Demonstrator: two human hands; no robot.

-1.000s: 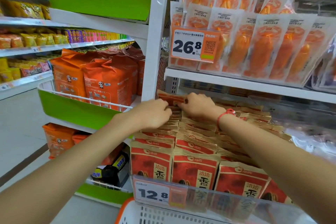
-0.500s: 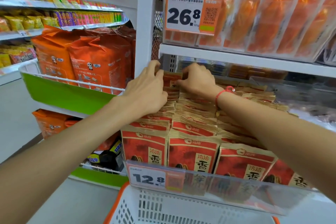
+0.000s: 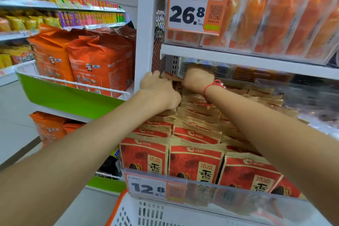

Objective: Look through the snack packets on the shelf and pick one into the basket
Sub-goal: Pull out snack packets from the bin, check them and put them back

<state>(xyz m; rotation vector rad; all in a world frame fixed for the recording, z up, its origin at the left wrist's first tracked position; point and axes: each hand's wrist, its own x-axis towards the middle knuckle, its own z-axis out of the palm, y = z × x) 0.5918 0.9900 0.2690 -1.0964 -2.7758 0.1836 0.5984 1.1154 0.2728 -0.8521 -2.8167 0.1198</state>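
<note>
Rows of red and gold snack packets [image 3: 196,159] stand upright on the shelf behind a clear front lip [image 3: 229,200]. Both my hands reach to the back of the left rows. My left hand [image 3: 159,90] has its fingers curled over the tops of the rear packets. My right hand [image 3: 197,77], with a red string bracelet at the wrist, grips the top of a rear packet [image 3: 172,77] under the upper shelf. The white basket [image 3: 146,213] with an orange rim sits below the shelf front.
The shelf above [image 3: 247,60] holds long orange packets and a 26.8 price tag [image 3: 194,13]. A white upright post [image 3: 145,33] stands left of my hands. Left of it, orange bags [image 3: 99,60] fill a green wire bin. A 12.8 tag [image 3: 148,187] hangs on the lip.
Both hands have reached further back along the packet rows, toward the rear of the shelf. The view has moved closer and lower.
</note>
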